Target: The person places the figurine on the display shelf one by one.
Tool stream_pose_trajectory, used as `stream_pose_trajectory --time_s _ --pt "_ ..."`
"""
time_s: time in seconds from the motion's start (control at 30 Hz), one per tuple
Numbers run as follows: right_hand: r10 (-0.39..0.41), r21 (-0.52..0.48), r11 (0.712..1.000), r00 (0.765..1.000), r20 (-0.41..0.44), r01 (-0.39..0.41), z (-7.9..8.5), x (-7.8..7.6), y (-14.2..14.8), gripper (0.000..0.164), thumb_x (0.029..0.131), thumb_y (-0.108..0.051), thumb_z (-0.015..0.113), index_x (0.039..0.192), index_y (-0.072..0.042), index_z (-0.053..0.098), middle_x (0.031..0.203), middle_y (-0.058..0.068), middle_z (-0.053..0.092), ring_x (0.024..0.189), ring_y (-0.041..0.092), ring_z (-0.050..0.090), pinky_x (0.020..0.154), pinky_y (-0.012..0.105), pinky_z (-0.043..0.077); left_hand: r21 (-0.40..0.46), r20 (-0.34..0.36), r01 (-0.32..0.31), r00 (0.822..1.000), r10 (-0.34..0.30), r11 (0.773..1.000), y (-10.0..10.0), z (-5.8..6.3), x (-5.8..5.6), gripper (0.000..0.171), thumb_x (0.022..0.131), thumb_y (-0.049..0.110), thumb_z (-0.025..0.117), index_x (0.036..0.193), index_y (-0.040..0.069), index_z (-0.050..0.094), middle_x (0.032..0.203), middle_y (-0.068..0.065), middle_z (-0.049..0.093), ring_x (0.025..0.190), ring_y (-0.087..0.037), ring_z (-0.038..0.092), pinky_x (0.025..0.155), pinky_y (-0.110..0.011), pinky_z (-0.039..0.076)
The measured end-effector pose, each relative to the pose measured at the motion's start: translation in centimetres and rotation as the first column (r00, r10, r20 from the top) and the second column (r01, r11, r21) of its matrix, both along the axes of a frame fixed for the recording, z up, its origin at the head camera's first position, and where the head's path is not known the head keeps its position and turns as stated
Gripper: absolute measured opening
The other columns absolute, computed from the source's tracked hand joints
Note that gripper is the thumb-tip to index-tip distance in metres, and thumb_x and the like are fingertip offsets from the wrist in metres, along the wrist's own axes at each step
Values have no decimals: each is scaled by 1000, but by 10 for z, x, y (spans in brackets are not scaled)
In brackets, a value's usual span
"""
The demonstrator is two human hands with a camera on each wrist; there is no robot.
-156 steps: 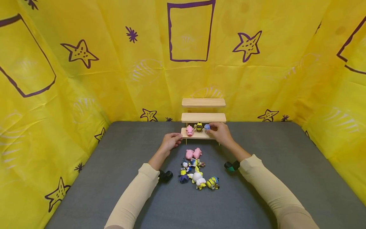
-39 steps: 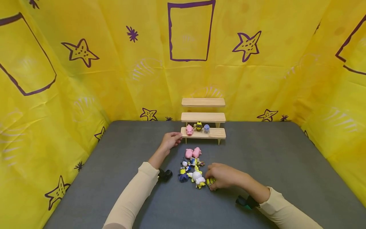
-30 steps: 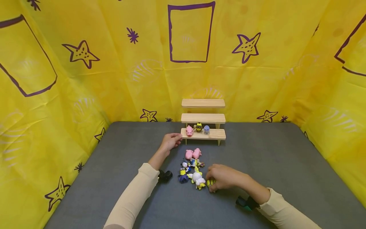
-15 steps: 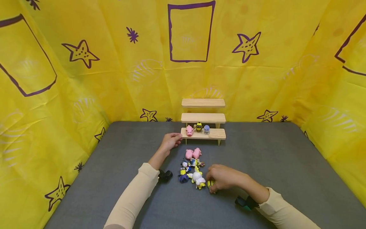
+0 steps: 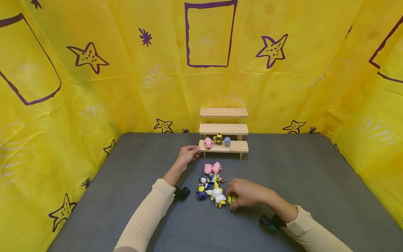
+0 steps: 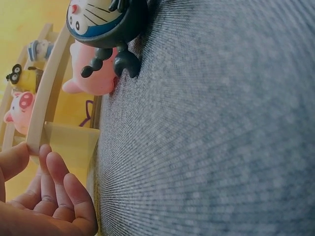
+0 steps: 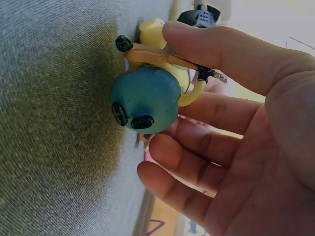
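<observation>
My left hand (image 5: pixel 188 155) pinches the left end of the lowest step of a wooden three-step display stand (image 5: pixel 223 129); the left wrist view shows thumb and fingertips at the board's corner. On that step stand a pink pig figurine (image 5: pixel 208 143), a yellow-and-black minion figurine (image 5: pixel 219 139) and a small blue figurine (image 5: pixel 227 141). My right hand (image 5: pixel 247 193) holds a minion figurine (image 7: pixel 147 98) with teal overalls, black feet and a brown guitar-like piece, low at the cloth. Thumb and fingers lie on either side of it. In the head view the hand hides most of this minion.
Left of my right hand lie a white-and-yellow figurine (image 5: pixel 216 194), a minion in dark blue (image 5: pixel 202 192) and a dark cat-faced figurine (image 6: pixel 106 22). Two pink pigs (image 5: pixel 212 168) lie before the stand. Yellow printed cloth (image 5: pixel 126 87) walls the grey table (image 5: pixel 151 150).
My right hand has come from the blue figurine on the lowest step down to the minion on the table. It has stayed there over the last second. The left hand has kept its place.
</observation>
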State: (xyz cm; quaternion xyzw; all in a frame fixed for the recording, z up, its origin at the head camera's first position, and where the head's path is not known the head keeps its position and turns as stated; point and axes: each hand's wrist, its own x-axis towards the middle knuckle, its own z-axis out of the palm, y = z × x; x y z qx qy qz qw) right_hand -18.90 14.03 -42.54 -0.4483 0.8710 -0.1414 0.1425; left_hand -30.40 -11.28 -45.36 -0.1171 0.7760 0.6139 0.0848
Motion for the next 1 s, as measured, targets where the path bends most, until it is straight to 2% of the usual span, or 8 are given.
stream_pose_trajectory --time_s 0.13,0.3,0.5,0.67,0.9,1.0 --pt "-20 -21 1000 1000 23 20 4 -1 1 23 79 -29 79 94 -13 71 86 -9 57 80 4 45 72 22 39 -2 -6 3 1000 -3 1000 0 0 0 30 97 24 61 118 4 67 103 -10 71 80 -13 62 71 -22 49" --pt "-33 -59 998 999 14 34 6 -4 5 26 79 -28 78 98 -12 71 92 -6 62 84 5 50 75 25 43 5 -17 5 1000 -5 1000 0 1 0 29 97 23 61 118 4 68 103 -10 71 77 -11 61 71 -23 50" --pt "-79 -109 990 995 68 86 7 -10 9 29 81 -28 77 104 -11 71 89 -7 58 82 6 48 72 22 41 3 -14 0 1000 0 1000 0 1 0 29 97 23 61 118 4 68 103 -10 71 79 -13 62 72 -24 50" --pt "-117 -173 975 985 127 138 6 -15 14 33 82 -27 78 107 -8 71 89 -7 59 82 10 52 72 24 45 -3 -4 -2 1000 2 1000 -1 1 0 30 97 24 61 119 5 67 105 -10 71 81 -14 62 72 -23 50" --pt "-166 -276 941 977 131 197 7 -20 18 33 83 -29 78 108 -9 71 93 -7 61 89 14 58 80 33 51 -3 -12 5 1000 -5 1000 -1 0 0 30 97 23 61 119 4 67 105 -11 70 79 -12 62 70 -22 49" --pt "-188 -303 927 973 136 222 9 -22 19 33 83 -29 78 107 -9 71 92 -7 62 88 17 58 80 33 51 -6 -13 4 1000 -4 1000 0 0 0 30 97 23 61 119 4 67 104 -11 71 78 -12 62 70 -22 50"
